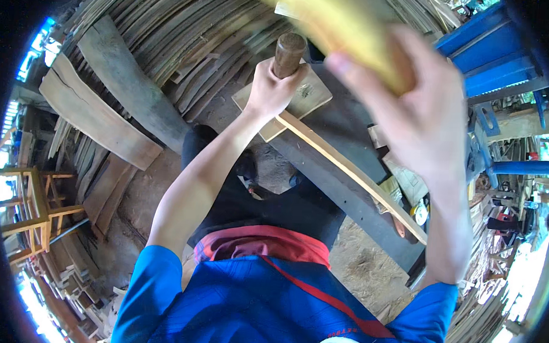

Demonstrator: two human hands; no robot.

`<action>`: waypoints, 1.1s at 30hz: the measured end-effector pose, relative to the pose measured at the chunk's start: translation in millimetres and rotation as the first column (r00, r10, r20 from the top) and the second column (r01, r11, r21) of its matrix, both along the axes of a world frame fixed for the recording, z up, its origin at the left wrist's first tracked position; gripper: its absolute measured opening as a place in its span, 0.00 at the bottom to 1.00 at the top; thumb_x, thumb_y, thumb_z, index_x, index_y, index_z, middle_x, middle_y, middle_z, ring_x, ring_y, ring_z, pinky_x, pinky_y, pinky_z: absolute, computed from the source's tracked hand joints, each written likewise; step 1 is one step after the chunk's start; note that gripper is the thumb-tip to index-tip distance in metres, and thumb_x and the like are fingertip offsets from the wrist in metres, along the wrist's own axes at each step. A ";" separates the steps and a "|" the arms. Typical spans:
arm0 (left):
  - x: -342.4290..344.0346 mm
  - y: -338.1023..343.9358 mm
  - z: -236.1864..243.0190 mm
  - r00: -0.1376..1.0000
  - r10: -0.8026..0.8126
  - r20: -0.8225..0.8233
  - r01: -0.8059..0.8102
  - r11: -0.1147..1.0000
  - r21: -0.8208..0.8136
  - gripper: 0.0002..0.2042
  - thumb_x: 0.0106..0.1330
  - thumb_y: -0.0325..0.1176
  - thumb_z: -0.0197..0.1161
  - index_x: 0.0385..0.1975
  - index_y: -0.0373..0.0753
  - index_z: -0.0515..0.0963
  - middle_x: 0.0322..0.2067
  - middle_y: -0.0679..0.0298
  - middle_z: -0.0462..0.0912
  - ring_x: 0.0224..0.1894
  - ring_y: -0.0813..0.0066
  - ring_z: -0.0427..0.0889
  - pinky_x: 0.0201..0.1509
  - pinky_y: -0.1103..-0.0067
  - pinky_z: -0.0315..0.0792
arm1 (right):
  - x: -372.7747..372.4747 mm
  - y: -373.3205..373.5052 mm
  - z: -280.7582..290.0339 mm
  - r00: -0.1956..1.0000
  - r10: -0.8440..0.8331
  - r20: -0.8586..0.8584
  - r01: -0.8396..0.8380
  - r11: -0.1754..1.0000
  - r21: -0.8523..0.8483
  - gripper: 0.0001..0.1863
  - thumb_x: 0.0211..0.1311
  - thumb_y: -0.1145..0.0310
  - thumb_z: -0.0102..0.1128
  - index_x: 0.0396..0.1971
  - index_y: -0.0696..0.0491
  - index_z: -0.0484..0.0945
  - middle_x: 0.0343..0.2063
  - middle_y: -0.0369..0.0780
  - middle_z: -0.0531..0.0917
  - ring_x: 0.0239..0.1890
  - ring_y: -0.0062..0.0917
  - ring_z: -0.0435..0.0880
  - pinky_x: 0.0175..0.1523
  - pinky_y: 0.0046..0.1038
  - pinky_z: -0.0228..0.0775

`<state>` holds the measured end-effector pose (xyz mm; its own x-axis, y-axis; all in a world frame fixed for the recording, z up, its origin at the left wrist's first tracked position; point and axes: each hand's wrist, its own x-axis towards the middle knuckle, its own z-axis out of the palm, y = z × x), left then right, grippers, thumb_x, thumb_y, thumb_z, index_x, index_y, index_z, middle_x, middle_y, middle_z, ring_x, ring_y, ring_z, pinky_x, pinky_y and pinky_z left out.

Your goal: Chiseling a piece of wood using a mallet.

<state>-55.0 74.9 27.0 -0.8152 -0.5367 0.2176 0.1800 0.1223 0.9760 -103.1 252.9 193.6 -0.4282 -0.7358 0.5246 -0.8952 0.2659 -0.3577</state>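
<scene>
My left hand [272,90] is closed around a thick, round wooden handle [289,54] like a chisel's, held upright over a flat wooden board [313,94]. The fist hides the lower end of this tool. Raised high at the upper right, my right hand [419,110] grips a long yellow tool [352,29], smeared by motion, its far end cut off by the picture's top edge. A long narrow wooden strip [353,171] runs from beside my left fist toward the lower right, along a dark bench [323,173].
Stacked planks [158,34] fill the far left, with two broad curved boards [101,114] nearer. A wooden frame [40,212] stands at the left edge. Blue metal machinery [496,52] is at the far right. A tape measure [419,211] and small wood pieces lie on the bench.
</scene>
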 end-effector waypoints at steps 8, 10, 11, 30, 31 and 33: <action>2.4 7.1 -1.9 0.999 -0.038 -0.038 0.041 0.996 0.081 0.06 0.60 0.29 0.62 0.27 0.33 0.75 0.23 0.72 0.75 0.27 0.86 0.69 0.30 0.79 0.66 | 3.2 12.8 -55.5 0.988 0.043 0.151 -0.012 0.979 -0.205 0.22 0.54 0.63 0.71 0.43 0.60 0.75 0.26 0.47 0.84 0.26 0.34 0.87 0.31 0.29 0.76; 0.6 5.2 -8.5 0.997 -0.074 -0.003 0.074 0.997 0.034 0.06 0.60 0.29 0.63 0.28 0.33 0.74 0.23 0.72 0.73 0.28 0.86 0.68 0.32 0.80 0.67 | 3.5 21.4 -65.3 0.927 0.075 0.367 0.044 0.951 -0.306 0.20 0.55 0.65 0.70 0.42 0.61 0.74 0.26 0.46 0.83 0.26 0.27 0.84 0.31 0.25 0.74; 6.7 1.0 -11.5 0.999 -0.043 -0.024 0.043 0.999 0.022 0.07 0.60 0.29 0.63 0.28 0.34 0.74 0.23 0.72 0.73 0.29 0.85 0.68 0.32 0.80 0.67 | 3.4 18.4 -71.8 0.886 0.078 0.458 0.075 0.949 -0.306 0.20 0.56 0.66 0.69 0.42 0.62 0.74 0.27 0.45 0.83 0.25 0.23 0.82 0.31 0.24 0.73; 0.1 -9.0 5.9 0.937 -0.321 -0.139 0.318 0.947 -0.044 0.07 0.60 0.30 0.69 0.30 0.37 0.77 0.25 0.72 0.78 0.27 0.85 0.74 0.29 0.83 0.67 | -10.6 34.6 -92.8 0.879 0.020 0.477 0.116 0.960 -0.254 0.18 0.54 0.67 0.69 0.41 0.60 0.76 0.26 0.42 0.84 0.26 0.23 0.82 0.32 0.26 0.73; 2.0 -8.2 7.4 0.944 -0.303 -0.129 0.316 0.944 0.095 0.08 0.60 0.32 0.70 0.30 0.37 0.77 0.25 0.72 0.78 0.28 0.86 0.74 0.30 0.83 0.68 | -6.7 32.4 -77.7 0.897 -0.042 0.440 0.154 0.962 -0.224 0.22 0.53 0.65 0.71 0.44 0.60 0.76 0.30 0.44 0.85 0.31 0.28 0.85 0.38 0.30 0.76; 4.2 -13.8 13.1 0.974 -0.227 0.010 0.226 0.973 0.052 0.09 0.60 0.31 0.70 0.28 0.37 0.75 0.23 0.76 0.74 0.27 0.89 0.68 0.32 0.83 0.67 | -7.4 30.5 -38.5 0.948 -0.139 0.287 0.205 0.956 -0.212 0.26 0.52 0.65 0.72 0.48 0.61 0.74 0.33 0.46 0.85 0.34 0.28 0.86 0.40 0.31 0.77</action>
